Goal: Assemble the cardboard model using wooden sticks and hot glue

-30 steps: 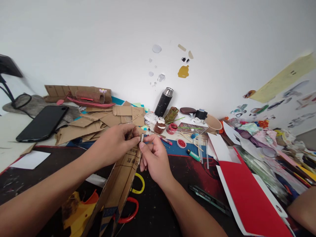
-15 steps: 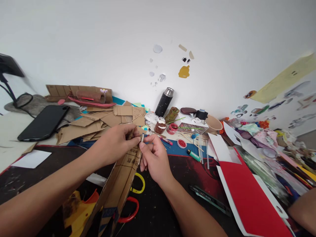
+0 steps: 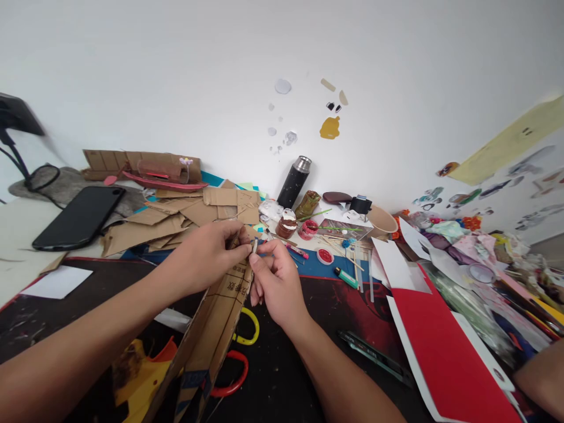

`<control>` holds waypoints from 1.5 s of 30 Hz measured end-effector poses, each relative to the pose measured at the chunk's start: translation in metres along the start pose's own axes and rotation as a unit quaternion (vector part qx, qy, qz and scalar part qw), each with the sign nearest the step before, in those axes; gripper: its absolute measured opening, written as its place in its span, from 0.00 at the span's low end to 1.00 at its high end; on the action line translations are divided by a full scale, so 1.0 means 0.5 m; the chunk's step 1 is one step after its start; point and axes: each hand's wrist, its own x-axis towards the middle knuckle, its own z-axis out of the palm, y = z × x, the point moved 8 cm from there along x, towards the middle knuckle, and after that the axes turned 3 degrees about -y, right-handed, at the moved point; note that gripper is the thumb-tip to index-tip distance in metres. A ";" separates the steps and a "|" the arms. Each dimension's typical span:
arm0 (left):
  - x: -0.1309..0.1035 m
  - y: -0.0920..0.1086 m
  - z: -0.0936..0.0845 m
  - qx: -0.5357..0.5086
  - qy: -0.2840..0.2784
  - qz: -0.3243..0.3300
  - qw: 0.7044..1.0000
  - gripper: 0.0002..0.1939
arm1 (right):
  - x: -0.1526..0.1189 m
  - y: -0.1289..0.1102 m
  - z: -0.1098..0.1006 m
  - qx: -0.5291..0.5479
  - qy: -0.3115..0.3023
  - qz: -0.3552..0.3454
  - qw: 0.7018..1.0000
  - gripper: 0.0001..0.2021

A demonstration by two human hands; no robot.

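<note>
A long folded cardboard strip with printed characters slants from the bottom edge up to my hands. My left hand grips its upper end, fingers closed on the left side and thumb near the top edge. Close on the right, my right hand is closed, thumb and forefinger pinching a small pale piece at the cardboard's edge. Most of that small piece is hidden by the fingers. Scissors with one yellow handle and one red handle lie partly under the strip.
Cardboard scraps, a black phone and a pink boat model are at the left. Behind my hands stand a black flask and paint jars. A cutter and red card lie right; a bare limb shows bottom right.
</note>
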 end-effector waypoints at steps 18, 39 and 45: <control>0.000 -0.004 0.005 0.001 -0.011 -0.009 1.000 0.15 | 0.001 0.001 0.000 -0.002 -0.004 -0.003 1.000 0.17; 0.001 0.000 0.003 0.009 -0.008 -0.002 1.000 0.13 | 0.000 0.001 0.002 -0.008 -0.003 0.000 1.000 0.17; 0.002 -0.006 0.005 0.003 -0.007 -0.001 1.000 0.15 | 0.000 0.003 0.000 -0.008 -0.001 0.003 1.000 0.17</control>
